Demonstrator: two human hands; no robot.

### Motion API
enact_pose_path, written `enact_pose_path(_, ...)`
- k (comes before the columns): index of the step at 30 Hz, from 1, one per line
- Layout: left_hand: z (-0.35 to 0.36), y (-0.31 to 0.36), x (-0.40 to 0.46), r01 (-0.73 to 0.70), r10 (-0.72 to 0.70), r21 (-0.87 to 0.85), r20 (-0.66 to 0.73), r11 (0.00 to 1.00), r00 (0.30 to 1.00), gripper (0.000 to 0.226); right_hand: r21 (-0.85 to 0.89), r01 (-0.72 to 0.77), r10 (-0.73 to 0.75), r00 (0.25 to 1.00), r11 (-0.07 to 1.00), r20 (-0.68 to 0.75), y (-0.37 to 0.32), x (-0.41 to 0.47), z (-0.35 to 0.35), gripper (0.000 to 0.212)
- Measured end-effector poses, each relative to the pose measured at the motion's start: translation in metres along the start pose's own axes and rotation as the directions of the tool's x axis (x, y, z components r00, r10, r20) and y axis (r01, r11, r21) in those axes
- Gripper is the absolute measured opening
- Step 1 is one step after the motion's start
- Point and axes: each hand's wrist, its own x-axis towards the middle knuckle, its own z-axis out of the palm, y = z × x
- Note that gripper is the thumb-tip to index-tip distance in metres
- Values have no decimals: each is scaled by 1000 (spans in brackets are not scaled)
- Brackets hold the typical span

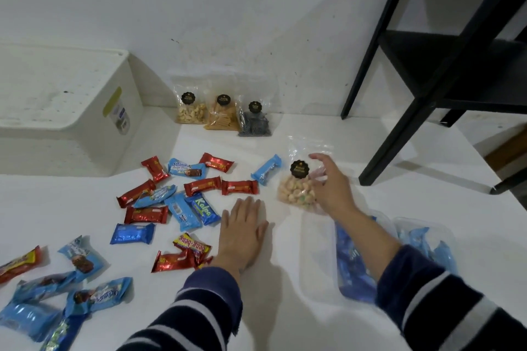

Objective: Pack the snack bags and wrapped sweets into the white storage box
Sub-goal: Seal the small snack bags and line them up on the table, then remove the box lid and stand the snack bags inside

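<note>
**Loose grip on a slippery bag**

The white storage box (65,100) sits at the table's (285,279) far left edge, lid on. The left hand (242,232) lies flat, holding nothing. The right hand (332,184) curls loosely on the snack bag (296,188); crinkly plastic could slip. White wall behind, black shelf (442,65) to the right.

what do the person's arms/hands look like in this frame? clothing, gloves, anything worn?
Both hands are bare: left hand, right hand, no gloves, rings or watch visible. Both arms wear long knitted sleeves, dark navy with wide pale grey-white stripes: left sleeve, right sleeve, cuffs ending at the wrists.
</note>
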Motion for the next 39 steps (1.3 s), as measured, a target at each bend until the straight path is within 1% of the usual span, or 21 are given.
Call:
enact_pose_path(1,3,-1,4,-13,13,29,1,999,1000,58,-23,15,-16,1000,1000,-19,-4,17,-5,64)
enact_pose_path(3,8,-1,8,-24,27,63,-39,998,999,59,-59,33,-36,999,998,-41,-11,53,-11,65)
enact_pose_path(6,13,-1,9,-28,37,76,-109,997,993,62,-68,2,-5,999,998,-44,-16,110,-4,69)
enact_pose_path(9,10,0,12,-27,37,89,-118,996,992,59,-55,-28,27,999,998,-29,-19,162,16,71)
enact_pose_path(13,19,-5,19,-48,62,101,-141,994,988,60,7,29,-28,999,1000,-21,-26,220,45,66)
enact_pose_path(18,34,-12,29,-17,35,83,-215,996,976,71,45,61,-62,998,997,18,-28,254,71,67)
enact_pose_path(21,37,-12,31,-21,40,79,-249,997,968,73,24,76,-75,997,997,-24,-27,257,75,67)
enact_pose_path(23,35,-12,30,-31,41,43,-243,999,969,72,-32,64,-65,998,997,-26,-30,252,71,69)
enact_pose_path(25,32,-10,28,-49,50,13,-192,999,980,69,-101,47,-50,999,994,-23,-33,239,64,68)
enact_pose_path(29,18,-5,16,-58,60,17,-156,998,986,61,-206,35,-35,999,978,2,-47,191,51,63)
enact_pose_path(31,6,-1,7,-40,41,13,-106,999,994,58,-275,55,-42,998,960,50,-58,155,49,62)
enact_pose_path(33,-13,0,2,-52,52,11,-49,999,997,59,-358,129,-96,989,925,109,-72,115,47,54)
enact_pose_path(34,-20,-3,2,-62,62,-19,-8,998,998,59,-382,164,-114,982,909,150,-81,94,47,50)
enact_pose_path(36,-38,-14,-4,-132,145,-134,91,982,985,52,-406,185,-89,965,895,245,-101,51,50,46)
enact_pose_path(37,-51,-22,-11,-173,190,-170,91,970,978,44,-417,186,-62,954,890,292,-112,31,53,45)
enact_pose_path(39,-85,-43,-28,-218,227,-211,20,953,974,30,-458,192,-8,928,868,373,-137,-5,64,43)
